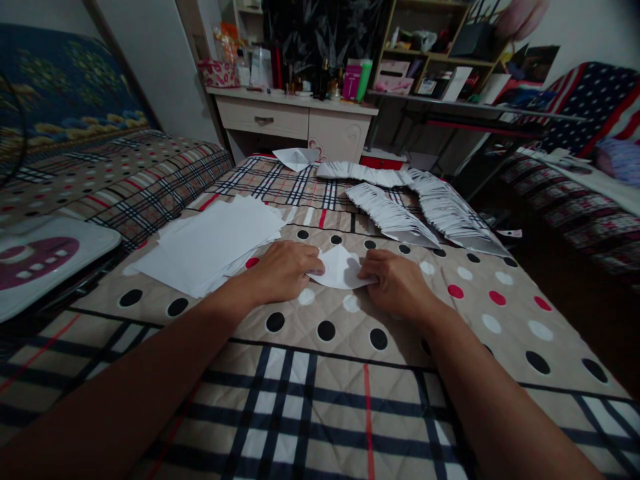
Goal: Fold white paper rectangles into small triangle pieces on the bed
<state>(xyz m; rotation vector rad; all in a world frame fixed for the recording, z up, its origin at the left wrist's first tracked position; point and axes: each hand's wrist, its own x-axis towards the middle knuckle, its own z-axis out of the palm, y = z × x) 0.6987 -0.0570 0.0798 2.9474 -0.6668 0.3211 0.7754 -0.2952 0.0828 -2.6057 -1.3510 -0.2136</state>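
A small piece of folded white paper point(341, 268) lies between my hands on the spotted bedspread, with a pointed top. My left hand point(290, 270) pinches its left corner. On the opposite side, my right hand point(397, 277) has its curled fingers closed on the right corner. To the left of my left hand is a loose stack of flat white sheets point(215, 243). Beyond my right hand, folded white papers point(390, 212) lie overlapped in a long row. Another such row point(450, 210) runs beside it on the right.
Farther back are a third row of folded papers point(360, 173) and one separate folded paper point(296, 159). A white dresser point(300, 120) with bottles and boxes stands past the bed. At the left edge sits a white and purple appliance point(50, 260); a cluttered desk point(470, 110) stands back right.
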